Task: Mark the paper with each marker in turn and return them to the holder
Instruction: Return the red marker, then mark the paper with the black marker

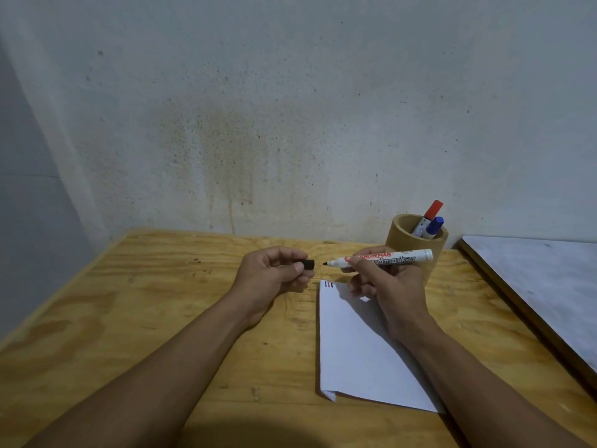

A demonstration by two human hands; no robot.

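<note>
Markers are light, hard and smooth, so hold one around its middle. Left hand point(274, 273) pinches the small black cap point(308, 264); right hand point(384, 282) holds the white black-tipped marker point(387, 258) sideways above the white paper point(365, 347). Red-capped marker point(431, 213) and blue-capped marker point(434, 226) stand in the round brown holder point(400, 240) on the table point(129, 318).
</note>
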